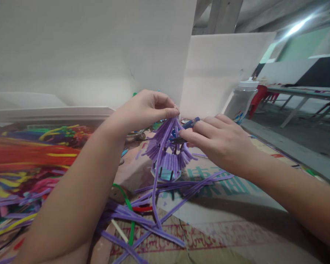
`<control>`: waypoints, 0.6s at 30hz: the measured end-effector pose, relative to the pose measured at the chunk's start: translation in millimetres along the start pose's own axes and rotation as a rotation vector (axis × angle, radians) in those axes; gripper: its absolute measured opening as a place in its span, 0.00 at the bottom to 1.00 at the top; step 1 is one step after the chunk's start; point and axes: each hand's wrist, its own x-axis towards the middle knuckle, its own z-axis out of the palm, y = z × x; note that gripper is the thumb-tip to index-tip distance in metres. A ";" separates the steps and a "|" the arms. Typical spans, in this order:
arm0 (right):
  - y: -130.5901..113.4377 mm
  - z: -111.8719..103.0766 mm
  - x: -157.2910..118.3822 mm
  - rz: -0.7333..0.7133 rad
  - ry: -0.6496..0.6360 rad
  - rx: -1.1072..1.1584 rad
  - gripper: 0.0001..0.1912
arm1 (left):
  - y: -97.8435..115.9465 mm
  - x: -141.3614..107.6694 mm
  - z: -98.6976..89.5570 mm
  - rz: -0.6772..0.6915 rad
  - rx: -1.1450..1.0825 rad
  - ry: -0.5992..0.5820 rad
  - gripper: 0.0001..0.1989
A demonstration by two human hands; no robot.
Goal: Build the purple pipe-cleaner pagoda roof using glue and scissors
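Observation:
A small pavilion-like model (172,161) made of purple pipe cleaners stands on a pale blue base, its roof strands gathered to a peak. My left hand (156,106) pinches that peak between thumb and fingertips. One long purple pipe cleaner (154,190) hangs from the top down past the model's front. At the roof's right side, my right hand (218,135) is closed around a dark blue tool (191,123). A dark tip shows below its fingers by the roof strands; the tool's exact kind cannot be made out.
Loose purple pipe cleaners (181,190) lie across the printed board in front of the model, with a green pipe cleaner (132,223) among them. Many coloured pipe cleaners (30,154) fill the left side. A clear bottle (241,101) stands at right, before white panels (225,69).

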 end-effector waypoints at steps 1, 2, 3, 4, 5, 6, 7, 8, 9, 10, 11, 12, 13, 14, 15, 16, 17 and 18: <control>-1.0 0.0 -0.1 0.004 -0.001 0.000 0.10 | -0.3 0.2 0.7 -0.002 -0.003 0.000 0.14; -2.1 -0.2 -0.3 0.014 0.003 0.006 0.10 | -0.3 0.3 1.4 -0.005 -0.002 0.003 0.14; -3.3 -0.7 -0.2 0.031 0.007 0.022 0.11 | -0.2 0.4 2.0 -0.011 0.004 0.008 0.14; -4.3 -1.6 0.0 0.063 0.012 0.050 0.11 | 0.2 0.4 2.4 -0.017 0.014 0.019 0.15; -4.9 -3.1 0.5 0.110 0.016 0.093 0.12 | 0.9 0.4 2.7 -0.025 0.026 0.034 0.14; -4.7 -5.0 1.2 0.173 0.018 0.152 0.13 | 1.7 0.3 2.7 -0.037 0.037 0.052 0.14; -3.3 -7.0 2.1 0.246 0.020 0.222 0.14 | 2.6 0.2 2.5 -0.053 0.045 0.073 0.14; -0.3 -8.8 2.9 0.328 0.017 0.293 0.16 | 3.5 -0.1 1.9 -0.071 0.050 0.096 0.13; 4.5 -9.8 3.5 0.412 0.007 0.357 0.17 | 4.4 -0.4 1.0 -0.087 0.050 0.120 0.13; 11.2 -9.7 3.5 0.494 -0.009 0.404 0.18 | 5.1 -0.7 -0.3 -0.100 0.049 0.147 0.13; 19.4 -8.1 2.7 0.572 -0.038 0.434 0.19 | 5.6 -1.2 -1.8 -0.108 0.049 0.178 0.13; 28.9 -4.7 0.9 0.642 -0.068 0.448 0.19 | 6.0 -1.7 -3.5 -0.111 0.052 0.210 0.13; 39.0 0.5 -2.0 0.703 -0.113 0.451 0.20 | 6.2 -2.3 -5.3 -0.113 0.059 0.240 0.13; 49.1 7.1 -5.8 0.754 -0.164 0.462 0.20 | 6.3 -2.8 -7.0 -0.117 0.068 0.261 0.14; 58.5 15.0 -10.5 0.780 -0.213 0.489 0.19 | 6.1 -3.2 -8.6 -0.121 0.078 0.275 0.14; 66.5 23.6 -15.7 0.787 -0.267 0.523 0.19 | 5.8 -3.5 -9.8 -0.127 0.085 0.279 0.14; 72.9 32.3 -20.9 0.790 -0.337 0.559 0.19 | 5.3 -3.6 -10.8 -0.131 0.089 0.275 0.15; 77.4 40.7 -25.8 0.779 -0.417 0.604 0.19 | 4.6 -3.6 -11.4 -0.135 0.088 0.265 0.15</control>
